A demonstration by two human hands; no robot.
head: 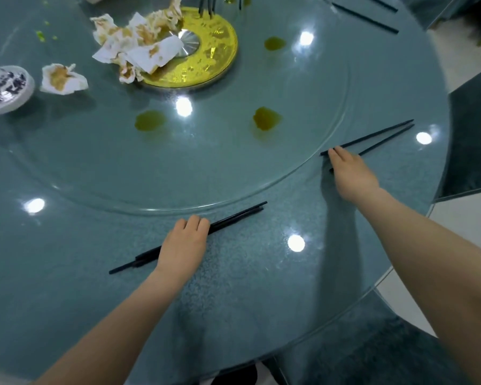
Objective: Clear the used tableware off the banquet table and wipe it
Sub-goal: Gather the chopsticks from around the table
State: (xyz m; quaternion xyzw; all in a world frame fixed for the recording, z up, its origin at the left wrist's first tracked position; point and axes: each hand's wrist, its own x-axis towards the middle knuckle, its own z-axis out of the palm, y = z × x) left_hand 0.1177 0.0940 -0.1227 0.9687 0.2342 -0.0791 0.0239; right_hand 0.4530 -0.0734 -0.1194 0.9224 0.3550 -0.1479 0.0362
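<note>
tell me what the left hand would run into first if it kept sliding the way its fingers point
Past the chopsticks under the left hand, probably the rim of the glass turntable, right ahead of the fingertips. Whether the fingers would bump its edge or ride over is unclear.
</note>
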